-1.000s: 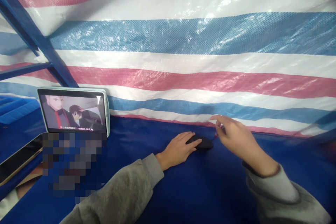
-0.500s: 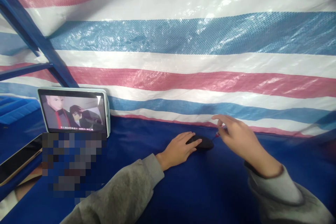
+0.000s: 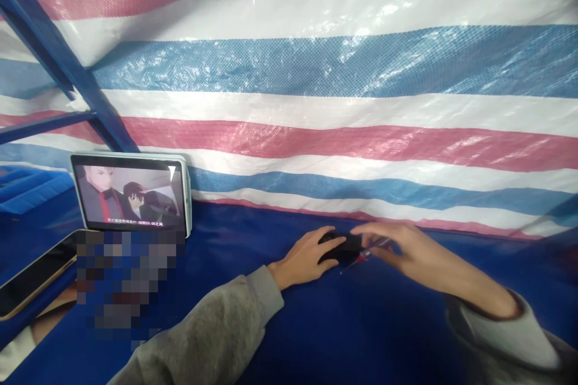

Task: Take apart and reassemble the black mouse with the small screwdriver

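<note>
A small flat black object [image 3: 347,248] lies on the blue cloth-covered surface [image 3: 352,325] near the striped tarp. My left hand [image 3: 309,257] reaches in from the lower left in a grey sleeve, its fingers and thumb closed on the object's left end. My right hand [image 3: 400,251] comes in low from the right, its fingers pinched on a thin stick-like tool with a red part [image 3: 369,251]. The tool's tip is at the object's right end. I cannot make out what the tool is.
A tablet [image 3: 132,195] playing an animated video leans against the red, white and blue striped tarp [image 3: 316,72] at the left. A dark phone [image 3: 31,277] lies at the left edge. Blue metal bars [image 3: 54,54] cross the upper left. A pixelated patch sits below the tablet.
My right hand has dropped and moved left, from raised beside the black object down to its right end, bringing the thin tool to it. My left hand has stayed on the object.
</note>
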